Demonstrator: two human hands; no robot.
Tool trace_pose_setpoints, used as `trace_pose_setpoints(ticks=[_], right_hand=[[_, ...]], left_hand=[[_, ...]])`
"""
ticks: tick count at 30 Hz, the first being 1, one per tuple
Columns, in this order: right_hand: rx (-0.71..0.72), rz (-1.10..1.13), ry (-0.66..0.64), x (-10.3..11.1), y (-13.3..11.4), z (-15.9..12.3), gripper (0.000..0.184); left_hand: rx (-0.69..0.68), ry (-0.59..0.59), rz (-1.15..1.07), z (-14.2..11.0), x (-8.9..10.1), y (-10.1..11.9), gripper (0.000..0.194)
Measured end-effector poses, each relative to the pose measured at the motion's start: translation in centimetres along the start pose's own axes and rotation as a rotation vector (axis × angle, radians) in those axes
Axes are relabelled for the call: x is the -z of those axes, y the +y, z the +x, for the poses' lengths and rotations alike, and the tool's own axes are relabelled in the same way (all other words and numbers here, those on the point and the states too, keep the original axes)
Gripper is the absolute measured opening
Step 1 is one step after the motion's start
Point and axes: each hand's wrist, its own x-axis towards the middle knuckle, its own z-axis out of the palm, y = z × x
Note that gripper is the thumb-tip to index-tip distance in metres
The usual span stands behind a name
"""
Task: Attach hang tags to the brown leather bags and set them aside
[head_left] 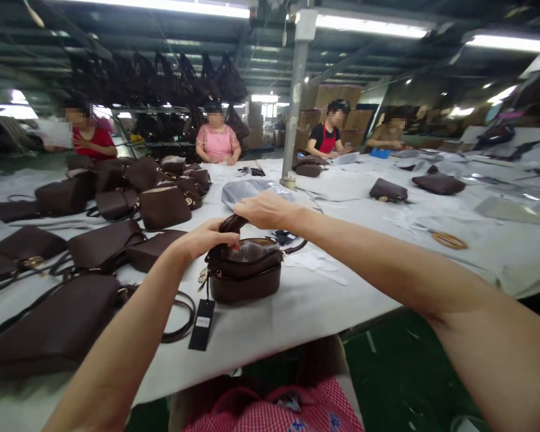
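A small dark brown handbag [245,282] stands upright on the white-covered table in front of me, its top open with clear plastic stuffing [254,251] inside. From its left side hangs a black tag [202,324], lying over the table. My left hand [211,239] is closed at the bag's left end, thumb at the opening, gripping the strap near its base. Above the bag, my right hand [263,210] is closed around the raised dark strap [233,224]. Its fingertips are partly hidden behind the hand.
Many brown handbags [164,206] crowd the table's left side. Behind my hands lies a plastic-wrapped piece [234,193]; a grey post [297,90] rises beyond. Scissors with orange handles [449,240] lie to the right. Several people work across the table, one in a pink apron [218,146].
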Motion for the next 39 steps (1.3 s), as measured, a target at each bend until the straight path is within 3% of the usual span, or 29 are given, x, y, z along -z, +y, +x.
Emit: trace_pose_setpoints(ticks=[4,6,7,9,10,11,14,17,20,23,26,28,33,36,39], right_hand=[[0.035,0.265,0.117,-1.7,2.6,-1.9,0.036],[-0.131,0.416,0.137,-3.6,4.6,-4.6,0.033],[-0.293,0.442,0.095,-4.9,5.5,-6.4,0.031],[-0.649,0.415,-0.18,-8.1,6.7,-10.5,0.031],[-0.727,0.404,-0.273,-9.9,6.8,-12.5,0.021],[-0.769,0.406,-0.334,-11.7,6.6,-14.5,0.013],[-0.861,0.43,-0.403,-16.4,4.9,-19.0,0.014],[-0.879,0.504,-0.377,-18.7,3.6,-21.2,0.005],[-0.822,0.616,-0.345,-18.4,3.5,-22.4,0.003],[-0.788,0.835,-0.27,-16.8,3.9,-23.5,0.021],[-0.801,1.146,-0.007,-14.5,4.0,-24.1,0.041],[-0.828,1.233,0.199,-12.8,3.7,-23.9,0.048],[-0.852,1.32,0.569,-9.8,2.2,-22.3,0.037],[-0.814,1.38,0.64,-9.2,1.1,-21.3,0.031],[-0.783,1.547,0.628,-8.8,-0.1,-20.0,0.028]], left_hand=[[0.035,0.027,-0.012,-0.4,-0.6,-1.2,0.024],[0.034,0.055,0.018,-0.4,-0.8,-1.8,0.027],[0.037,0.068,0.019,-0.4,-0.8,-2.1,0.028],[0.045,0.079,0.006,-0.3,-0.9,-2.5,0.028],[0.046,0.079,0.0,-0.2,-0.9,-2.7,0.027],[0.045,0.08,-0.003,0.0,-0.8,-2.8,0.027],[0.054,0.089,-0.001,0.3,-0.7,-3.0,0.028],[0.064,0.103,0.006,0.4,-0.7,-3.0,0.03],[0.079,0.109,0.007,0.2,-0.8,-2.7,0.031],[0.096,0.12,0.0,0.0,-1.0,-2.4,0.03],[0.091,0.132,-0.007,0.0,-1.0,-2.3,0.03],[0.076,0.129,0.011,-0.1,-1.0,-2.3,0.033],[0.077,0.131,0.036,-0.2,-0.9,-2.4,0.036],[0.079,0.145,0.016,-0.4,-1.0,-2.4,0.034],[0.072,0.147,-0.002,-0.6,-1.3,-2.1,0.033]])
